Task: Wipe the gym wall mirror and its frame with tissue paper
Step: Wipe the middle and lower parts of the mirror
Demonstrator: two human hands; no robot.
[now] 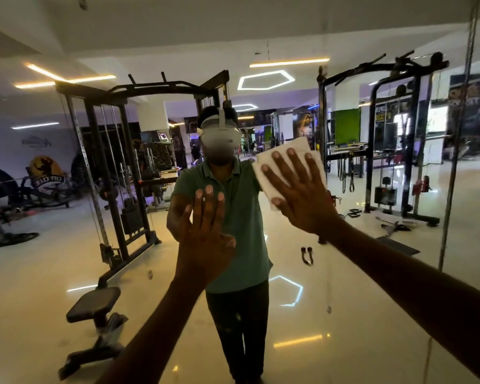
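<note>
Both forearms reach up from the bottom edge to the wall mirror (372,273). With straight fingers, the left hand (205,231) lies flat on the glass, bracing, left of and below the tissue paper (286,159). Spread flat, the right hand (297,192) presses that folded tissue against the glass. Smudges show lower down, well below the tissue, so most wiping seems left. Right of it, a vertical strip (455,162) may be the frame, apparently untouched.
</note>
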